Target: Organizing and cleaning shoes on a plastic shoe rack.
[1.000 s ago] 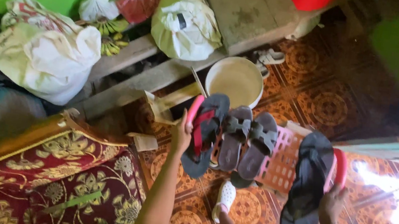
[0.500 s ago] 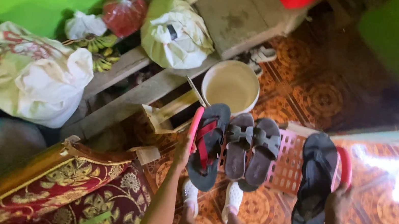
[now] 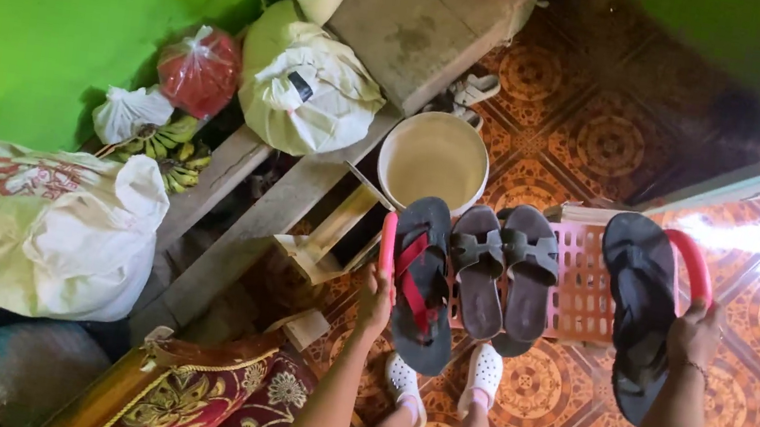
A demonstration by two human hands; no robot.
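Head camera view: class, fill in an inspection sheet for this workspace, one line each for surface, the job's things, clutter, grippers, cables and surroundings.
Surface: patterned orange floor tiles, sunlit at the right.
Job's things: pink rack held level; on it a flip-flop with red straps, a pair of grey sandals and a dark flip-flop.
Clutter: white bags, a red bag, bananas, a cream bowl and small white sandals by a wooden bench.
Grippers: left hand in a grip on the rack's red left handle; right hand on the right handle.
Cables: nothing seen.
Surroundings: green wall; floral cushion at lower left.
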